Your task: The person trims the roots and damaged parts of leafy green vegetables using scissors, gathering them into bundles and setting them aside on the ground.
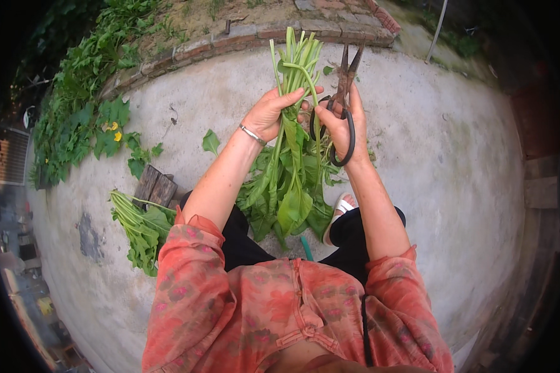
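My left hand (pixel 274 112) is closed round the stalks of a bunch of leafy greens (pixel 295 202). Pale green stems stick up past the thumb, and broad leaves hang down between my knees. In my right hand (pixel 345 127) is a pair of scissors (pixel 342 105) with black loop handles and rusty blades. The blades point away from me and stand slightly parted, beside the stems. A single stalk (pixel 317 130) bends over from the bunch to my right fingertips, which seem to pinch it. The bunch partly hides my left fingers.
Another pile of greens (pixel 143 230) lies on the concrete at my left, beside a dark wooden block (pixel 155 185). A loose leaf (pixel 211 142) is on the ground. Ahead runs a low brick edging (pixel 255 34); leafy vines (pixel 74 137) grow along the left.
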`<state>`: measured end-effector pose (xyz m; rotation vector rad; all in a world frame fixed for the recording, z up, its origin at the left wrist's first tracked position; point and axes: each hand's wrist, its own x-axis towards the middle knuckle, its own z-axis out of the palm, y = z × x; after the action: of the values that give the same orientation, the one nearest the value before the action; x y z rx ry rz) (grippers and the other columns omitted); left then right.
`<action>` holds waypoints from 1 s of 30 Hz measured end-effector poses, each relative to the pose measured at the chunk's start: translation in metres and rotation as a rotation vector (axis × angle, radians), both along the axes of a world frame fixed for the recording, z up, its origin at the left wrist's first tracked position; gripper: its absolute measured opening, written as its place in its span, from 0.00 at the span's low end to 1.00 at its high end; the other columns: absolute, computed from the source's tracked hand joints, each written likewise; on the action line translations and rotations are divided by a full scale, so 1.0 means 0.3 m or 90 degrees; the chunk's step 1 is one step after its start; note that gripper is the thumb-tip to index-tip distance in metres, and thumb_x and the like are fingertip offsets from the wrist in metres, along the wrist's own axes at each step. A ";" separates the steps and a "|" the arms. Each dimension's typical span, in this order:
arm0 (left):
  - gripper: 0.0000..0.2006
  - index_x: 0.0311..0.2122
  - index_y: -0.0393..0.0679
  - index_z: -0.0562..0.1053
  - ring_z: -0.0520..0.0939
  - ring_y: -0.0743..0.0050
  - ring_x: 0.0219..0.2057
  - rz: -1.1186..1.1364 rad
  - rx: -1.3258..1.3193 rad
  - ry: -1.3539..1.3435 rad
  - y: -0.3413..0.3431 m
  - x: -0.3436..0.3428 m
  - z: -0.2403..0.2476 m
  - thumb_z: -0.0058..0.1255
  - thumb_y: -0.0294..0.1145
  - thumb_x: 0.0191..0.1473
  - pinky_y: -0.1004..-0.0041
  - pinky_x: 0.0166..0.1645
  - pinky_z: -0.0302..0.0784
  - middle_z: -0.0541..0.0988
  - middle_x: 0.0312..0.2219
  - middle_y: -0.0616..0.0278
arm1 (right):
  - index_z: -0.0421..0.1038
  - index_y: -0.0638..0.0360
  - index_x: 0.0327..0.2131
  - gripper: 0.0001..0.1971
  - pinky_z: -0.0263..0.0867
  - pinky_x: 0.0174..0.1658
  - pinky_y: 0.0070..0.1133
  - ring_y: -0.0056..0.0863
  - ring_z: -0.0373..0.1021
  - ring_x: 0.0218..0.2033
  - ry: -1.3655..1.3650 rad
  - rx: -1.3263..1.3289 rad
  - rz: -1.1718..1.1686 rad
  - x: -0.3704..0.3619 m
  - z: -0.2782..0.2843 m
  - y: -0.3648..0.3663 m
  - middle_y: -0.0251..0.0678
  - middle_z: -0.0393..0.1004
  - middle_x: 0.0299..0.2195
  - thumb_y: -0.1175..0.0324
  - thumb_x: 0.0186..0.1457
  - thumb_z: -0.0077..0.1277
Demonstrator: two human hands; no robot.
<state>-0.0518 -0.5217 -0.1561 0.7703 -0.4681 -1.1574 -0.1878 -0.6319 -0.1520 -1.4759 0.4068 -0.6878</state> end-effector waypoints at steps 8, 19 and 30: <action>0.20 0.51 0.41 0.69 0.75 0.80 0.40 0.015 0.041 -0.014 0.006 -0.012 0.007 0.57 0.28 0.51 0.76 0.38 0.74 0.75 0.47 0.62 | 0.53 0.66 0.57 0.31 0.64 0.33 0.15 0.14 0.68 0.29 -0.022 0.017 -0.028 -0.016 0.018 -0.007 0.28 0.72 0.29 0.77 0.50 0.56; 0.24 0.54 0.41 0.68 0.76 0.81 0.38 0.038 0.041 -0.076 -0.037 -0.030 -0.017 0.58 0.29 0.50 0.80 0.35 0.69 0.76 0.46 0.62 | 0.54 0.63 0.59 0.33 0.65 0.33 0.16 0.16 0.68 0.30 -0.025 0.041 0.013 -0.017 -0.005 -0.015 0.28 0.72 0.30 0.78 0.49 0.56; 0.19 0.48 0.34 0.72 0.77 0.76 0.40 0.052 0.024 -0.193 0.010 -0.070 0.024 0.55 0.36 0.55 0.76 0.45 0.74 0.79 0.38 0.61 | 0.58 0.67 0.56 0.29 0.66 0.33 0.19 0.21 0.69 0.30 0.017 0.094 0.080 0.000 -0.026 -0.021 0.33 0.73 0.30 0.75 0.51 0.57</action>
<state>-0.0728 -0.5186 -0.1489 0.9949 -0.6626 -0.9788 -0.1878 -0.6382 -0.1598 -1.3601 0.3742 -0.5274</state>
